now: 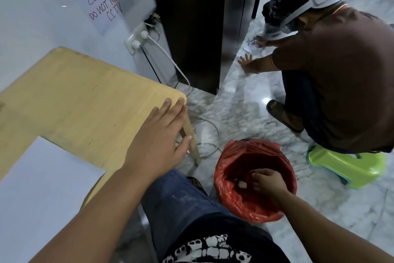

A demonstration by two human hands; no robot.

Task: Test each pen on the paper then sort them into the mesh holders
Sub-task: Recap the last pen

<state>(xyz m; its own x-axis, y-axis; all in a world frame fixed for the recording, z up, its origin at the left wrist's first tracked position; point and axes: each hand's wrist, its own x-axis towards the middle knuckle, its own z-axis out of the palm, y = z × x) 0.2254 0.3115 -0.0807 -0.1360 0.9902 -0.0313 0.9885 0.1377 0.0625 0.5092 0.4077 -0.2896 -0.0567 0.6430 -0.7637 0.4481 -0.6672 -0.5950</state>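
Paper: white sheet lying flat on the worktop, left of bin.
Right hand: inside the red-lined bin, fingers curled; grasp unclear.
Left hand: released, flat on worktop corner, upper left of bin.
Crouching person: beyond bin.

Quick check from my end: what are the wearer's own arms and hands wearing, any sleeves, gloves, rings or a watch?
Both forearms are bare right down to the wrists: no sleeve shows in view. The left hand has no glove, ring or watch that I can see. The right hand is also ungloved, with nothing on the wrist. Lower down, blue jeans and a black shirt with a white skull print are visible.
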